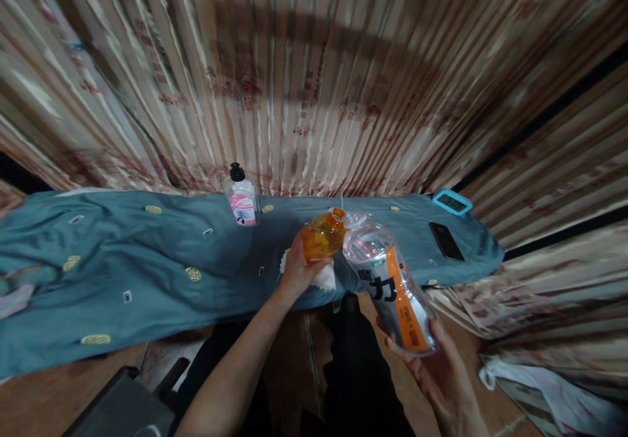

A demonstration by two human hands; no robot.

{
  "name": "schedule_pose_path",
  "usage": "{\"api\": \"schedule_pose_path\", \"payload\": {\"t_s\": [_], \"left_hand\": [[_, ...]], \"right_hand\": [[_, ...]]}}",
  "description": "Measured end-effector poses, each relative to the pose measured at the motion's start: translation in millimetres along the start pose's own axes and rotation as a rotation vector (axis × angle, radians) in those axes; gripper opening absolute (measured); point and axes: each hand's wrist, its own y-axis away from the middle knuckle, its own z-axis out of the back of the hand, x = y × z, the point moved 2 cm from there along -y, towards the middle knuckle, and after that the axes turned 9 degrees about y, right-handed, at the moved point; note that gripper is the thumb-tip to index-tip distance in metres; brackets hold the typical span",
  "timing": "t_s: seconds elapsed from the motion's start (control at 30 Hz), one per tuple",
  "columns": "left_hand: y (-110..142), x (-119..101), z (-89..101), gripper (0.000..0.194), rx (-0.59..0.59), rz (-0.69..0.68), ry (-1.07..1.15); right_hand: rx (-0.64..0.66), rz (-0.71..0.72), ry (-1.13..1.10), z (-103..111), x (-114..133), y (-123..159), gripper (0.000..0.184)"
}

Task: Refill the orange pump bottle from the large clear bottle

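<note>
Tilted in my right hand (434, 362) is a large clear plastic bottle (392, 290) with a white and orange label. I grip it by its base, and its neck points up and left. My left hand (299, 270) is wrapped around an amber see-through bottle (324, 235), whose open mouth leans right. The two bottle mouths are close together; I cannot tell if they touch. Whether liquid passes between them does not show. White tissue (324, 276) lies on the cloth beneath my left hand.
A bottle with a black cap and pink label (242, 205) stands at the back left. On the right lie a black phone (446, 241) and a blue-framed digital timer (452, 202). Teal cloth (161, 260) covers the narrow surface, with a striped curtain (294, 97) behind.
</note>
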Motion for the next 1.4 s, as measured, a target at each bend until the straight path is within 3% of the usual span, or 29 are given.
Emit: {"api": "schedule_pose_path", "payload": {"t_s": [0.1, 0.2, 0.43, 0.7, 0.9, 0.97, 1.07, 1.4], "left_hand": [[0, -4, 0.0, 0.076, 0.004, 0.005, -0.004], [0, -5, 0.4, 0.076, 0.007, -0.003, -0.004], [-2, -2, 1.0, 0.077, 0.0, 0.016, 0.002], [-4, -8, 2.8, 0.075, 0.001, 0.032, 0.033], [-6, -9, 2.6, 0.078, 0.004, 0.043, 0.045], [-6, -9, 2.3, 0.078, 0.005, 0.052, 0.047], [-6, -8, 2.5, 0.078, 0.0, 0.071, 0.047], [-7, -12, 4.4, 0.077, 0.014, 0.048, 0.041]], "right_hand": [[-0.062, -0.04, -0.038, -5, 5, 9, 0.085], [-0.122, -0.114, -0.093, -14, 11, 18, 0.092], [-0.158, -0.067, -0.082, -15, 12, 30, 0.081], [-0.071, 0.009, -0.038, 3, -2, 32, 0.079], [0.038, 0.109, 0.094, 20, -8, 31, 0.052], [0.062, 0.126, 0.144, 21, -8, 31, 0.058], [0.045, 0.131, 0.176, 21, -10, 32, 0.082], [0.072, 0.157, 0.279, 16, -14, 38, 0.097]]}}
